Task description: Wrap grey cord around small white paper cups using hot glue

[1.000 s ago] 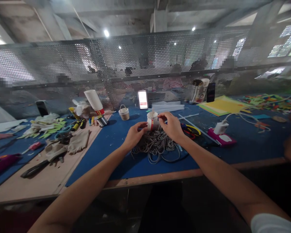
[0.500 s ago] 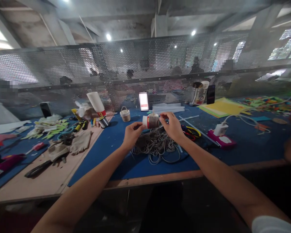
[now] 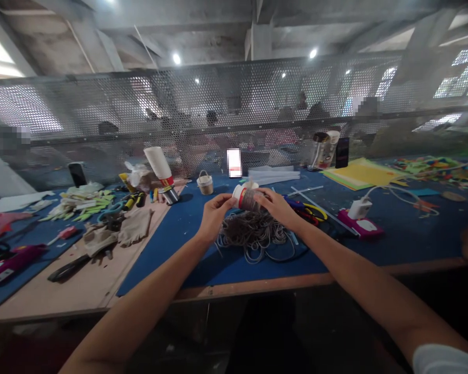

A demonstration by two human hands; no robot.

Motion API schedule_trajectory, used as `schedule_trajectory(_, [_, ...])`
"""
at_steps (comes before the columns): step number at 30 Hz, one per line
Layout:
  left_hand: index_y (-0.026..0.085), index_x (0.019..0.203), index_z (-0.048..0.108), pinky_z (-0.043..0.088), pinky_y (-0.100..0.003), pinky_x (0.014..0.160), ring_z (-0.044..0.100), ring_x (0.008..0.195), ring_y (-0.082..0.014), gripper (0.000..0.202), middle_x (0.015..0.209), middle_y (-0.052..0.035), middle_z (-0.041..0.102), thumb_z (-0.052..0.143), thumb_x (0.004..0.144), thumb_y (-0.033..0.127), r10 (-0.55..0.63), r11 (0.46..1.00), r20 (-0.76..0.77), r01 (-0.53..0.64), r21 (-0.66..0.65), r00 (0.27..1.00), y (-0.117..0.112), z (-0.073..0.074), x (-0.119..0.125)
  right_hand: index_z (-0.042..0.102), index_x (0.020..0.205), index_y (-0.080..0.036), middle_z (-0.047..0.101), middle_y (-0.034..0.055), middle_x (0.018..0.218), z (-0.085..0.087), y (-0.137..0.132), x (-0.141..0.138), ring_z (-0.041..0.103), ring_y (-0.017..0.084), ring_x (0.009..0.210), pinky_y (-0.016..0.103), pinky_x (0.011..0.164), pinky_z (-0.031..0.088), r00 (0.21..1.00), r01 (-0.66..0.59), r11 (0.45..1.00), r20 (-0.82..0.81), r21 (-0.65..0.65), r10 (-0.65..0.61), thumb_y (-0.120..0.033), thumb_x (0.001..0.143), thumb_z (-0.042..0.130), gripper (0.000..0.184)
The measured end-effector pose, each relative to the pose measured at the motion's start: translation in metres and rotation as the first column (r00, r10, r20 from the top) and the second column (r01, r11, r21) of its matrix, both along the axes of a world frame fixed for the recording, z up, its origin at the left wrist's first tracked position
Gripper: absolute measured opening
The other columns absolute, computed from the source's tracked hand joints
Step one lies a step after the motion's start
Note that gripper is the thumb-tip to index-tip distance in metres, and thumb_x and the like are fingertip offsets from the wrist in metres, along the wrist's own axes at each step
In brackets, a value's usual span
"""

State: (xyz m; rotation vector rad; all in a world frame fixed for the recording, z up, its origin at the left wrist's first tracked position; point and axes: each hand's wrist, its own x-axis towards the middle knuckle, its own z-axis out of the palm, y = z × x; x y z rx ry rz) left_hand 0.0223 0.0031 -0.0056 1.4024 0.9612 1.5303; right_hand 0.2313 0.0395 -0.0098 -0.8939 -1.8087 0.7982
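Between my two hands, above the table, is a paper cup (image 3: 248, 198) lying on its side, white and red at the left end and wrapped with grey-brown cord farther right. My left hand (image 3: 215, 212) pinches its white end between thumb and fingers. Around the corded end, my right hand (image 3: 275, 205) has its fingers closed. Just below lies a loose heap of grey cord (image 3: 253, 234) on the blue mat. A small cord-wrapped cup with a handle (image 3: 205, 184) stands upright behind my left hand.
A leaning stack of paper cups (image 3: 158, 165) and gloves (image 3: 134, 228) are to the left. Yellow-handled pliers (image 3: 315, 212), a purple power strip with a white charger (image 3: 361, 224) and yellow sheets (image 3: 361, 173) lie right. Perforated metal mesh (image 3: 218, 114) stands behind the table.
The cup has tilted, its corded end now lower and its white end turned more upward. My right hand has moved down and closed farther around it. The view has shifted slightly.
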Motion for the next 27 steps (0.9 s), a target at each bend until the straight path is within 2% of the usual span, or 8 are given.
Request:
schedule_trajectory(3, [0.018,0.095,0.077,0.050,-0.029,0.087,0.064,0.085,-0.0166,0.027,0.092,-0.0031,0.074,0.074,0.079,0.040,-0.070,0.998,-0.007,0.070,0.001,0.997,-0.003,0.001,0.002,0.063,0.120,-0.018,0.070,0.0090,0.117,0.001,-0.003,0.000,0.066,0.023,0.099,0.038,0.090,0.051,0.998,0.044,0.998,-0.043,0.052,-0.041,-0.049,0.089,0.059,0.044])
schedule_trajectory(6, [0.017,0.099,0.076,0.050,-0.031,0.090,0.065,0.092,-0.0196,0.029,0.096,-0.0046,0.074,0.073,0.080,0.039,-0.121,0.993,-0.009,0.121,-0.004,0.993,-0.006,0.001,0.003,0.060,0.125,-0.020,0.066,0.0084,0.126,0.001,-0.006,0.002,0.064,0.024,0.106,0.039,0.095,0.050,0.996,0.039,0.995,-0.080,0.089,-0.032,-0.045,0.088,0.061,0.045])
schedule_trajectory(10, [0.017,0.098,0.077,0.049,-0.032,0.095,0.065,0.096,-0.0208,0.030,0.098,-0.0054,0.074,0.071,0.080,0.041,-0.138,0.990,0.003,0.138,-0.001,0.990,-0.005,0.002,0.004,0.054,0.131,-0.023,0.063,0.0092,0.129,-0.002,-0.010,0.002,0.064,0.025,0.109,0.042,0.095,0.051,0.996,0.035,0.993,-0.084,0.116,-0.025,-0.041,0.085,0.064,0.050])
schedule_trajectory(15, [0.018,0.096,0.077,0.051,-0.031,0.091,0.064,0.094,-0.0194,0.032,0.097,-0.0043,0.073,0.071,0.081,0.046,-0.164,0.985,0.011,0.165,-0.051,0.986,-0.002,0.000,0.005,0.048,0.135,-0.023,0.060,0.0114,0.136,-0.003,-0.009,0.000,0.063,0.025,0.116,0.044,0.102,0.048,0.993,0.009,0.990,-0.120,0.144,0.009,-0.035,0.081,0.070,0.060])
schedule_trajectory(18, [0.018,0.093,0.076,0.052,-0.030,0.090,0.063,0.091,-0.0176,0.030,0.093,-0.0029,0.072,0.071,0.082,0.045,-0.189,0.981,0.020,0.190,-0.048,0.982,0.001,0.001,0.007,0.050,0.134,-0.024,0.066,0.0103,0.130,0.000,-0.007,-0.001,0.063,0.023,0.118,0.044,0.105,0.046,0.991,0.023,0.984,-0.135,0.177,0.001,-0.036,0.085,0.066,0.052])
schedule_trajectory(22, [0.016,0.090,0.076,0.052,-0.032,0.093,0.063,0.090,-0.0175,0.030,0.092,-0.0031,0.072,0.071,0.082,0.045,-0.200,0.979,0.005,0.200,-0.044,0.980,0.005,0.000,0.008,0.058,0.121,-0.021,0.071,0.0107,0.118,0.002,-0.005,-0.002,0.067,0.022,0.108,0.043,0.101,0.049,0.983,0.097,0.978,-0.172,0.186,-0.065,-0.033,0.085,0.066,0.039])
schedule_trajectory(27, [0.015,0.098,0.076,0.048,-0.033,0.097,0.064,0.094,-0.0194,0.034,0.097,-0.0054,0.074,0.069,0.085,0.045,-0.126,0.992,-0.052,0.126,-0.008,0.991,0.005,-0.010,0.003,0.061,0.114,-0.020,0.072,0.0082,0.111,0.000,-0.004,-0.008,0.068,0.021,0.105,0.041,0.101,0.050,0.976,0.099,0.979,-0.208,0.176,-0.062,-0.027,0.081,0.069,0.035])
